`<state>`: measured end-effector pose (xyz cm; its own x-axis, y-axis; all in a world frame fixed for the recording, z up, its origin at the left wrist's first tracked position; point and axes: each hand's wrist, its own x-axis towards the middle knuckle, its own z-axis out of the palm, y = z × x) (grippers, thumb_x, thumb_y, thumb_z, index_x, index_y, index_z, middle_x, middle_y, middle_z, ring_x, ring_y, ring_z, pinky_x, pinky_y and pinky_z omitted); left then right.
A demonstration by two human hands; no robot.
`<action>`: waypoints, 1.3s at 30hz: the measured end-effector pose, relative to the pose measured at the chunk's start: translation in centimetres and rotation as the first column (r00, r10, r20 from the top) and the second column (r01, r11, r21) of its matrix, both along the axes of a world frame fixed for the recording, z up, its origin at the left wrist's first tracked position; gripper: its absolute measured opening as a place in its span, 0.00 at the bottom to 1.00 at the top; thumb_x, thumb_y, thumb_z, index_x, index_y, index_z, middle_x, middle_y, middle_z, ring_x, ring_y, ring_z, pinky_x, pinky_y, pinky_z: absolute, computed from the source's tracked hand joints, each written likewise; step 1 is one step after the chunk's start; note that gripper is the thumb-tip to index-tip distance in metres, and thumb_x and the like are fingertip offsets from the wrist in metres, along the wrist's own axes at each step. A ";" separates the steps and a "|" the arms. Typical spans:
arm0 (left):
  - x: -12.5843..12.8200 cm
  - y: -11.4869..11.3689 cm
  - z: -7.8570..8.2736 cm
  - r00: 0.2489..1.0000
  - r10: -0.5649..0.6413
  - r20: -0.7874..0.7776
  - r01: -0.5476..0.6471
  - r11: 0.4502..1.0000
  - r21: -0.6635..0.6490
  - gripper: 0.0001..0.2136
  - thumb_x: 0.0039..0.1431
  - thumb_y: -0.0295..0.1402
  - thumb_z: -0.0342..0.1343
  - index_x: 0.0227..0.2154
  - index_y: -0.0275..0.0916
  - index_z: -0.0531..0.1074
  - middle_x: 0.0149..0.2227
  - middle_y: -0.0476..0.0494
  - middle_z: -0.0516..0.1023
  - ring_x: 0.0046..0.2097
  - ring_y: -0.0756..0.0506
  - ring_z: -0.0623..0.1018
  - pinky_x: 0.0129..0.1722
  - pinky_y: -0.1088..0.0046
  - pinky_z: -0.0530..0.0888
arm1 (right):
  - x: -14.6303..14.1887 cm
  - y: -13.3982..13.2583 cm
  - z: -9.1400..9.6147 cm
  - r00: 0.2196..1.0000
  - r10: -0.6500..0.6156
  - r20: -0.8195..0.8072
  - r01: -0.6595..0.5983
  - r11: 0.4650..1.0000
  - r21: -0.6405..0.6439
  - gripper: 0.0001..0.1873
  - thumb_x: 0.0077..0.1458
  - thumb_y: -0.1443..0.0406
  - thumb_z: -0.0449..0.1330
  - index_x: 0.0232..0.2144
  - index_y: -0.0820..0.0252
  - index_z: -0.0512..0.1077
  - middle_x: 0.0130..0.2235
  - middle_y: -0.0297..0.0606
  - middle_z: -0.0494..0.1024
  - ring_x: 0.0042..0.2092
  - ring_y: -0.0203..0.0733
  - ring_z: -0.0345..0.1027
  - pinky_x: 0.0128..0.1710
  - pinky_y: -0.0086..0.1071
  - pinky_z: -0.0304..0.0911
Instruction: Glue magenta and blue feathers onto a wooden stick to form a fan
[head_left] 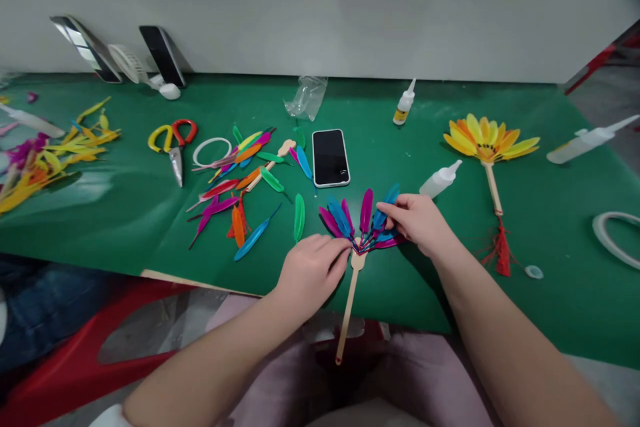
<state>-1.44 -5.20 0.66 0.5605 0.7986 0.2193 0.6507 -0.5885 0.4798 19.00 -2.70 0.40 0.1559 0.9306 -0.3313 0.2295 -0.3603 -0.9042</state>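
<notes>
A wooden stick lies near the front edge of the green table, its handle hanging over the edge. Blue and magenta feathers fan out from its head. My left hand rests curled on the left side of the fan, fingertips pressing at the feather bases. My right hand pinches a blue feather on the fan's right side.
Loose coloured feathers lie left of a black phone. Scissors, a white ring, glue bottles, a plastic bag and a finished yellow feather fan are spread around. More feathers lie far left.
</notes>
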 end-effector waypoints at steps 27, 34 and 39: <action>0.0 -3.2 -1.0 0.951 -0.120 -0.286 0.160 0.980 0.119 0.10 0.59 0.34 0.44 0.40 0.40 0.67 0.25 0.49 0.71 0.27 0.50 0.71 0.25 0.75 0.65 | -0.3 0.0 -1.6 0.969 0.054 0.242 -0.077 0.993 0.088 0.18 0.44 0.50 0.57 0.19 0.60 0.64 0.16 0.32 0.70 0.14 0.29 0.54 0.15 0.26 0.50; 0.0 -3.2 -1.0 0.948 -0.119 -0.294 0.154 0.983 0.100 0.10 0.59 0.34 0.44 0.40 0.40 0.67 0.25 0.48 0.71 0.28 0.50 0.72 0.25 0.76 0.65 | -0.3 -1.1 0.1 0.935 -0.098 0.341 0.021 0.975 0.222 0.29 0.47 0.55 0.57 0.52 0.59 0.61 0.14 0.27 0.68 0.15 0.33 0.57 0.17 0.28 0.55; -0.1 -3.2 -1.0 0.949 -0.121 -0.290 0.158 0.982 0.106 0.10 0.59 0.34 0.44 0.40 0.40 0.67 0.24 0.49 0.71 0.27 0.50 0.71 0.24 0.76 0.64 | -1.0 -2.9 1.2 0.721 -0.045 0.691 -0.415 0.771 0.483 0.09 0.52 0.64 0.54 0.33 0.56 0.74 0.33 0.38 0.75 0.37 0.41 0.67 0.37 0.36 0.63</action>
<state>-1.49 -8.39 -0.39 0.7177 0.6840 0.1304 0.6553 -0.7268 0.2057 18.00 -5.62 1.58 -0.0897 0.9210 0.3791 0.8167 0.2858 -0.5013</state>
